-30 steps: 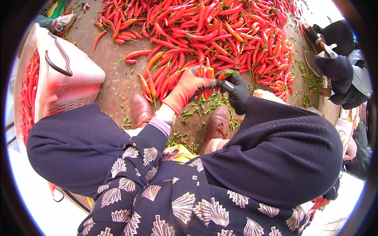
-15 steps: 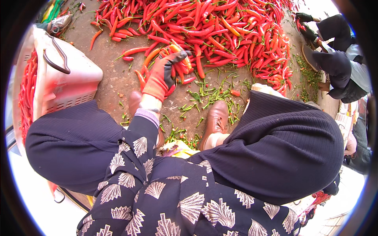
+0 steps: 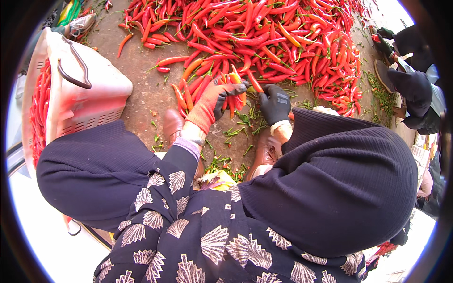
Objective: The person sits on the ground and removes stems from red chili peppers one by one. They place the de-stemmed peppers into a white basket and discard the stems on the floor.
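My left hand [image 3: 211, 104], in an orange-red glove with black fingers, is closed around a small bunch of red and orange chili peppers [image 3: 241, 98]. Close beside it on the right, my right hand [image 3: 275, 106] wears a black glove. Its fingers pinch the near end of one red chili pepper [image 3: 255, 82], which points up and away toward the pile. Both hands are above the near edge of a large heap of red chili peppers [image 3: 302, 47]. Several loose peppers [image 3: 186, 96] lie just left of the left hand.
A white plastic crate [image 3: 96, 89] with red peppers and a dark handle stands at the left. Green stem pieces [image 3: 236, 134] litter the floor between my brown shoes [image 3: 173, 123]. At the far right sits another person [image 3: 415, 89] in dark gloves; a shoe [image 3: 81, 26] shows at upper left.
My right hand has come into view beside the left one and now pinches a red pepper. My left hand, still holding its bunch, has moved a little right and down in the picture.
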Demonstrator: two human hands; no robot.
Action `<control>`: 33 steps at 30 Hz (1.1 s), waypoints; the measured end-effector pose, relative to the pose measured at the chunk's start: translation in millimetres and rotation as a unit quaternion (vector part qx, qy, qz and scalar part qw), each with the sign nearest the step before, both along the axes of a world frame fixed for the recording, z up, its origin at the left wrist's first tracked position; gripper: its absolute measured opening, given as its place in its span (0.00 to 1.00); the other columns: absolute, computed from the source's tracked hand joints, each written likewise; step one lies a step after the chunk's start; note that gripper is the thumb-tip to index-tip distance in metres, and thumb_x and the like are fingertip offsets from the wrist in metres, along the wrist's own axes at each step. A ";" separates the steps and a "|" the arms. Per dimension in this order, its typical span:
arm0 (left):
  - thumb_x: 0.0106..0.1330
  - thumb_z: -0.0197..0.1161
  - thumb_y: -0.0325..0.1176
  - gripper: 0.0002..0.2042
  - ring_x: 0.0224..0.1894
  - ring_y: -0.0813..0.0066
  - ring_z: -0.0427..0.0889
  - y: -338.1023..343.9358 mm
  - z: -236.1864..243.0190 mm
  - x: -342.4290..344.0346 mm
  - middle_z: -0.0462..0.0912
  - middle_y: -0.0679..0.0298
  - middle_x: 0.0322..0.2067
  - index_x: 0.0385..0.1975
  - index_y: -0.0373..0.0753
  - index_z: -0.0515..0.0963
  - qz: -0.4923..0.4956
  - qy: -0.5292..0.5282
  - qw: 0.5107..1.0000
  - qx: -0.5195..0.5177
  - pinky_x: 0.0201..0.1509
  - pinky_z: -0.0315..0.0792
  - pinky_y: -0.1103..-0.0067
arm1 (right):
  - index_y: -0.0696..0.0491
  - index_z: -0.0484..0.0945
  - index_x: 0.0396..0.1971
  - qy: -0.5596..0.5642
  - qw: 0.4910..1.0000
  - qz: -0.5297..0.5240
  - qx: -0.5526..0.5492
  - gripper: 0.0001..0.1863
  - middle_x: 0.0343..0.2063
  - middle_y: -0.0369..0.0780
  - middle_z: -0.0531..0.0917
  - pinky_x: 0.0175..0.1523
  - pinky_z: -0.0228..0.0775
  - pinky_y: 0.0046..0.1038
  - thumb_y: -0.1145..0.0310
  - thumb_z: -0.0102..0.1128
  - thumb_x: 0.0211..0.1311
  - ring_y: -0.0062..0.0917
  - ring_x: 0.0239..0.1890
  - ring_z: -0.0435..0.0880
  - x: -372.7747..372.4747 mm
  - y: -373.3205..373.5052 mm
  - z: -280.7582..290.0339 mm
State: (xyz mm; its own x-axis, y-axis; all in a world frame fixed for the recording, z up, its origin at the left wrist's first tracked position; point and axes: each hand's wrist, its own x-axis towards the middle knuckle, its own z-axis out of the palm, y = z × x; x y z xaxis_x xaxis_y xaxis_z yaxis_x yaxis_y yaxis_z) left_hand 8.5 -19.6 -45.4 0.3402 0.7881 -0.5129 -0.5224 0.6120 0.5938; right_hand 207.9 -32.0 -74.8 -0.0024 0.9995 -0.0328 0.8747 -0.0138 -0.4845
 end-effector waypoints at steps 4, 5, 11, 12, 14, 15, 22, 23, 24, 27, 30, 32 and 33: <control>0.61 0.65 0.29 0.13 0.35 0.74 0.83 -6.7 -13.7 8.2 0.84 0.63 0.34 0.44 0.32 0.79 -0.032 -0.038 0.999 0.017 0.40 0.76 0.81 | 0.57 0.80 0.34 0.306 0.933 -0.109 -0.152 0.10 0.24 0.35 0.81 0.35 0.70 0.27 0.66 0.63 0.57 0.22 0.28 0.79 17.8 -9.7 5.4; 0.62 0.64 0.29 0.12 0.35 0.74 0.83 -8.9 -17.0 8.6 0.84 0.63 0.33 0.44 0.33 0.79 -0.035 -0.061 0.997 -0.013 0.41 0.76 0.81 | 0.57 0.79 0.35 0.354 0.907 -0.123 -0.190 0.10 0.24 0.34 0.81 0.35 0.70 0.25 0.66 0.63 0.57 0.20 0.28 0.78 18.9 -13.8 6.0; 0.64 0.63 0.30 0.10 0.35 0.73 0.83 -23.0 -25.5 7.0 0.83 0.63 0.33 0.43 0.34 0.77 -0.044 -0.176 0.981 -0.068 0.42 0.77 0.80 | 0.58 0.79 0.38 0.397 0.895 -0.077 -0.188 0.12 0.26 0.40 0.83 0.38 0.71 0.28 0.68 0.62 0.57 0.25 0.29 0.80 5.5 -33.2 6.9; 0.64 0.63 0.30 0.10 0.35 0.72 0.83 -23.4 -25.4 6.6 0.83 0.62 0.34 0.43 0.34 0.77 -0.047 -0.171 0.982 -0.061 0.42 0.77 0.79 | 0.57 0.79 0.39 0.324 0.930 -0.037 -0.170 0.12 0.28 0.42 0.83 0.38 0.71 0.29 0.68 0.62 0.58 0.26 0.30 0.81 2.5 -34.2 8.8; 0.63 0.63 0.29 0.10 0.35 0.72 0.84 -22.5 -25.6 5.8 0.83 0.62 0.34 0.42 0.34 0.77 -0.062 -0.146 0.985 -0.065 0.43 0.77 0.78 | 0.56 0.80 0.39 0.162 0.970 0.006 -0.183 0.12 0.30 0.44 0.83 0.39 0.72 0.29 0.66 0.60 0.58 0.30 0.31 0.82 -2.8 -38.6 16.0; 0.62 0.63 0.29 0.10 0.36 0.71 0.84 -21.7 -25.8 4.7 0.83 0.62 0.34 0.42 0.34 0.77 -0.083 -0.154 0.983 -0.057 0.43 0.77 0.78 | 0.54 0.79 0.35 0.072 0.989 0.035 -0.123 0.10 0.32 0.48 0.82 0.41 0.71 0.37 0.64 0.59 0.58 0.39 0.35 0.82 -9.7 -44.0 19.8; 0.59 0.60 0.24 0.15 0.43 0.63 0.84 -15.6 -8.9 -8.6 0.83 0.52 0.42 0.47 0.31 0.74 -0.142 -0.066 0.986 -0.061 0.51 0.77 0.72 | 0.47 0.79 0.28 -0.156 0.902 0.402 -0.030 0.07 0.27 0.40 0.81 0.41 0.69 0.37 0.64 0.63 0.47 0.37 0.36 0.80 -13.0 -65.1 39.5; 0.60 0.59 0.27 0.17 0.46 0.61 0.83 -13.0 0.4 -11.0 0.81 0.51 0.46 0.49 0.30 0.73 -0.130 -0.081 0.988 -0.025 0.53 0.76 0.69 | 0.47 0.80 0.28 -0.125 0.906 0.402 -0.028 0.08 0.27 0.40 0.82 0.41 0.71 0.38 0.63 0.64 0.47 0.36 0.37 0.81 -9.6 -63.7 38.0; 0.61 0.58 0.29 0.17 0.51 0.60 0.80 -9.3 12.2 -13.1 0.79 0.49 0.50 0.50 0.31 0.72 -0.123 -0.080 0.989 -0.002 0.57 0.74 0.69 | 0.48 0.80 0.28 -0.104 0.905 0.410 -0.044 0.08 0.27 0.40 0.83 0.41 0.72 0.38 0.61 0.65 0.48 0.36 0.38 0.82 -7.0 -60.8 35.0; 0.62 0.58 0.30 0.18 0.53 0.60 0.79 2.5 52.5 -14.2 0.78 0.48 0.51 0.52 0.33 0.73 -0.060 -0.073 0.995 0.023 0.60 0.71 0.71 | 0.48 0.79 0.32 0.002 0.969 0.246 0.004 0.13 0.31 0.40 0.81 0.44 0.69 0.38 0.60 0.67 0.47 0.37 0.41 0.78 7.9 -34.2 21.6; 0.62 0.62 0.29 0.17 0.39 0.63 0.84 17.6 92.5 -17.6 0.83 0.51 0.40 0.49 0.31 0.73 -0.062 -0.087 0.990 0.096 0.44 0.80 0.75 | 0.47 0.79 0.35 0.004 0.980 0.181 0.079 0.13 0.33 0.41 0.81 0.46 0.69 0.38 0.61 0.65 0.49 0.37 0.43 0.78 6.9 -2.6 2.7; 0.64 0.60 0.30 0.10 0.34 0.72 0.84 18.3 125.6 -32.3 0.84 0.55 0.38 0.41 0.32 0.76 0.021 -0.042 0.983 0.175 0.35 0.78 0.81 | 0.47 0.79 0.35 -0.028 0.973 0.212 0.083 0.11 0.33 0.41 0.81 0.46 0.70 0.38 0.62 0.63 0.50 0.38 0.42 0.79 0.3 2.2 -6.7; 0.65 0.60 0.31 0.09 0.34 0.76 0.83 22.5 148.5 -46.2 0.84 0.56 0.39 0.42 0.34 0.77 0.032 -0.024 0.981 0.190 0.36 0.77 0.83 | 0.48 0.78 0.33 -0.035 0.967 0.244 0.067 0.09 0.32 0.41 0.81 0.46 0.70 0.38 0.64 0.62 0.50 0.39 0.41 0.79 -4.2 -2.9 -9.4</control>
